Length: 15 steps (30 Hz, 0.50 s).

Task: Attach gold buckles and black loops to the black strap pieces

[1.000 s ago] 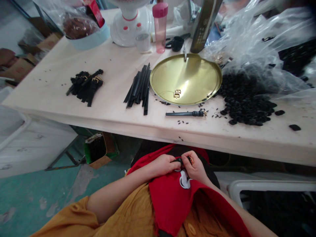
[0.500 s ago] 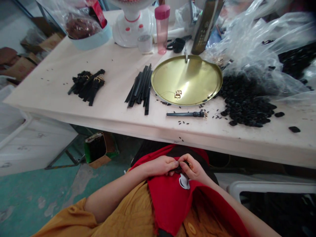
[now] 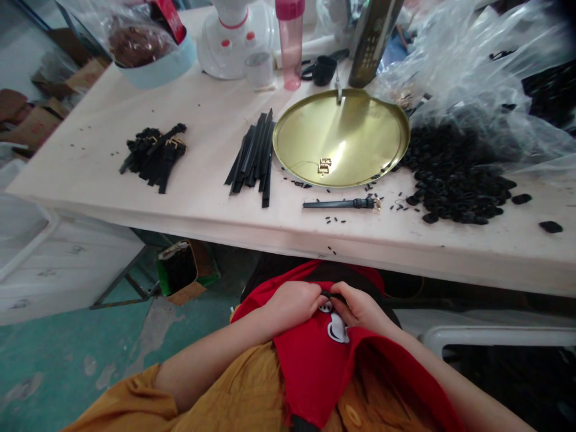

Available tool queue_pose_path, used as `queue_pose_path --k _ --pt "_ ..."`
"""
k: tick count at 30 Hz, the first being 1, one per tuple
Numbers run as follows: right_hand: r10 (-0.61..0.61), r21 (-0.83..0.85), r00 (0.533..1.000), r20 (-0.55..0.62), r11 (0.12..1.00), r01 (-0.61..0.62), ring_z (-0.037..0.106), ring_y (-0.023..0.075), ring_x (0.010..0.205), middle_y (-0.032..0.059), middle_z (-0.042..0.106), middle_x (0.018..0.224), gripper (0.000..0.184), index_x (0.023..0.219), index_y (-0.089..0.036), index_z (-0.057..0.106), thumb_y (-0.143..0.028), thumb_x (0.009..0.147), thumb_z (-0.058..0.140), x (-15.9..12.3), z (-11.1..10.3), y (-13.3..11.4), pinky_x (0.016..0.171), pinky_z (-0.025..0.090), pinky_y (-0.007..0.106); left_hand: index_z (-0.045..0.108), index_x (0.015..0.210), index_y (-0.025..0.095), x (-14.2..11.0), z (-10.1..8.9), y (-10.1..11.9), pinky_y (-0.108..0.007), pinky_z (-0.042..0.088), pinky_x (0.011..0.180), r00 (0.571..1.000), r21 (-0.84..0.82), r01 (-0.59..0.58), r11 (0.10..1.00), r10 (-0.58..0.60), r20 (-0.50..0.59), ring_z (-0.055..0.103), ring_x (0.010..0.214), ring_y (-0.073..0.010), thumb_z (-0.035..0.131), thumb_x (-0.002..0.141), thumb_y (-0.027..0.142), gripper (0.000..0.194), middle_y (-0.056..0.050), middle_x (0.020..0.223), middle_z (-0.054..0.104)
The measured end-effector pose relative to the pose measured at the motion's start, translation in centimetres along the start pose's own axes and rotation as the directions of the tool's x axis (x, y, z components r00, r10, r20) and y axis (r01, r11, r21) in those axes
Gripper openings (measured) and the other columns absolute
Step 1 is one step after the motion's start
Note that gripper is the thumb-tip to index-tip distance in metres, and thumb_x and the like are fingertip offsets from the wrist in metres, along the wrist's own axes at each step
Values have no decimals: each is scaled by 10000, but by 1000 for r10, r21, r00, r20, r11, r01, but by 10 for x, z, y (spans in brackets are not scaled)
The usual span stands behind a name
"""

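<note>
Over the red apron (image 3: 310, 366) in my lap, my left hand (image 3: 297, 303) and my right hand (image 3: 362, 307) meet with fingertips pinched. Between them is a black strap (image 3: 332, 294), mostly hidden by the fingers. On the table just beyond lies a finished-looking black buckle strap (image 3: 337, 204) with a gold buckle at its right end. The gold tray (image 3: 310, 144) behind it holds a few small gold buckles (image 3: 324, 165). Left of the tray is a bundle of plain black strips (image 3: 252, 157).
A pile of black buckle straps (image 3: 155, 156) lies at the left. Black loops (image 3: 459, 180) are heaped at the right beside a clear plastic bag (image 3: 454, 78). A pink bottle (image 3: 290, 48) and a black cup (image 3: 323, 71) stand behind. The table edge (image 3: 252, 231) runs above my lap.
Both hands have shifted their grip on the black strap, and the fingers are slightly further apart. The gold buckle that showed by my right hand is now hidden. The view has shifted slightly.
</note>
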State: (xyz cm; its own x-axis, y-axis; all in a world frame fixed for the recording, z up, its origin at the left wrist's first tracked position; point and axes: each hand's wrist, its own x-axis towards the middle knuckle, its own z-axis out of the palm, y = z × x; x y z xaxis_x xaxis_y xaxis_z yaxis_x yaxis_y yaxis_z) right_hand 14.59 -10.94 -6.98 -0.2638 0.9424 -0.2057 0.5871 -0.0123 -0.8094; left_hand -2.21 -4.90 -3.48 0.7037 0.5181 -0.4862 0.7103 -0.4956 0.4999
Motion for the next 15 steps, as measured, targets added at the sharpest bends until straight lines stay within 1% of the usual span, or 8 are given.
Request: queue_pose_path --k 2,5,7,11,13,15 --pt "-12 -36 1000 13 999 12 543 153 598 18 579 671 125 776 -208 514 -268 805 408 -1 2 0 553 396 249 612 850 131 0 2 3 -298 429 644 1000 32 -7 999 7 6 611 749 -238 343 870 359 353 -125 810 649" --pt "49 -14 999 -15 999 -50 560 158 633 25 591 710 129 835 -204 496 -269 822 385 -1 5 2 573 404 249 606 850 112 0 2 4 -312 438 626 1000 63 -12 998 12 -4 615 736 -251 333 874 326 348 -142 804 647" --pt "82 25 996 -17 996 -82 558 158 649 31 595 734 134 863 -198 474 -280 828 375 -1 5 5 585 408 252 598 853 112 -1 2 2 -303 441 621 1000 57 -26 998 26 0 616 732 -238 324 877 286 325 -133 813 648" --pt "67 95 994 87 993 -75 535 149 629 25 579 719 143 837 -195 458 -304 828 366 -1 3 4 572 394 246 592 827 145 -4 2 -1 -269 442 635 995 48 -102 994 102 3 612 744 -195 315 885 282 314 -83 825 652" --pt "61 98 989 132 992 -74 522 143 617 18 570 707 138 831 -195 458 -296 828 365 -3 1 2 565 382 242 591 820 153 -5 3 0 -260 439 623 994 72 -105 992 106 2 609 733 -186 318 886 295 315 -68 811 652" --pt "56 91 987 154 993 -70 511 138 608 11 563 699 127 834 -197 462 -287 826 373 -5 1 1 561 369 238 590 818 153 -6 3 2 -257 433 606 996 101 -93 990 94 -2 608 717 -185 316 885 297 317 -67 798 651"
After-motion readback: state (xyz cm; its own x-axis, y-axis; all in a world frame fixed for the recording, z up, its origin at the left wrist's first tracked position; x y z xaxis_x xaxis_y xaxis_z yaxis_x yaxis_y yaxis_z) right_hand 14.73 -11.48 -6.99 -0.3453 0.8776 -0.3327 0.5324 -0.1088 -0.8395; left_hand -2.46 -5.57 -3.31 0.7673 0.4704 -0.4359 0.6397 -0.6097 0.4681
